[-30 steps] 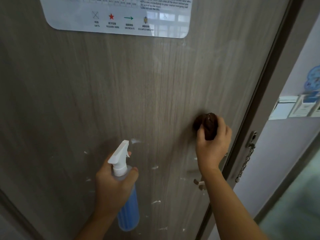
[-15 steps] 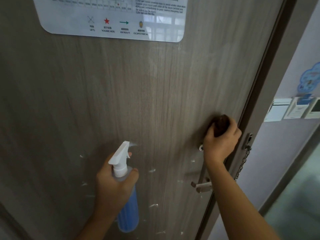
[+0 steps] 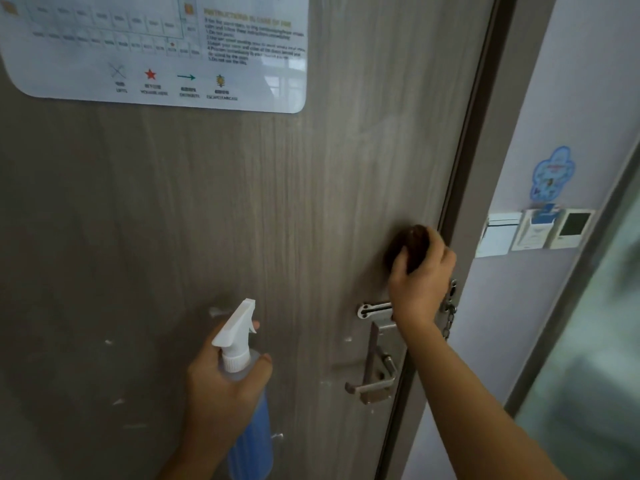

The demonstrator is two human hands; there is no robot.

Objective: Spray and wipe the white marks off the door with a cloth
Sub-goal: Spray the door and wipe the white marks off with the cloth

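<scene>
Two hands at work: one person faces a grey wood-grain door [image 3: 242,202], seen from a head camera.
Left hand: the left hand [image 3: 225,386] has its grip curled round the neck of a spray bottle [image 3: 249,441] of blue liquid; the white nozzle points at the door just above that grip, much as it did a second ago.
White marks near the left grip: small flecks [image 3: 117,401] lie to its left and a smear [image 3: 214,311] sits just above the nozzle; one more fleck shows below, beside the bottle. None of these are wiped yet.
Change: over the last second the right hand has carried the cloth rightward, from mid-panel to the door's edge.
Meaning for the task: by my reading, the stretch it crossed looks free of marks, so wiping is progressing, with the lower marks left to do.
Right hand: the right hand [image 3: 420,282] pinches a bunched dark brown cloth [image 3: 412,244] and presses it against the door.
Below the right grip: a metal latch [image 3: 375,310] and a lever handle [image 3: 375,382], with a small fleck to the latch's left.
Cloth look: dark, balled up, blurred by motion.
</scene>
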